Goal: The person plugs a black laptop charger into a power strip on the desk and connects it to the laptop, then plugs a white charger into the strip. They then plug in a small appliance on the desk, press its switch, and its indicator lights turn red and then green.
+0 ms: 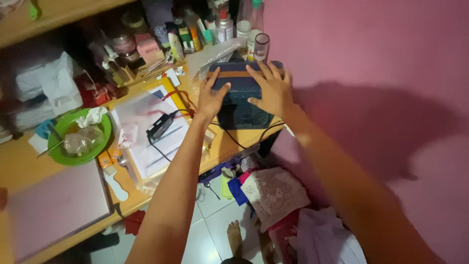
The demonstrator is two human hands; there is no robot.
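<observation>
A small, crowded corner against a pink wall

The pink wall (371,54) carries a broad shadow; a wooden surface (19,166) stands beside it under a shelf (53,14), with pale floor tiles (215,205) below.

A dark blue boxy device (243,93) with an orange-brown band near its top sits at the desk's (29,168) far right corner. It leans slightly, grille-like face up, black cord trailing off the desk's edge.

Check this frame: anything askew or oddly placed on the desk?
The dark blue box under both hands sits at the desk's corner, its near edge overhanging. A black adapter lies loose atop papers.
</observation>
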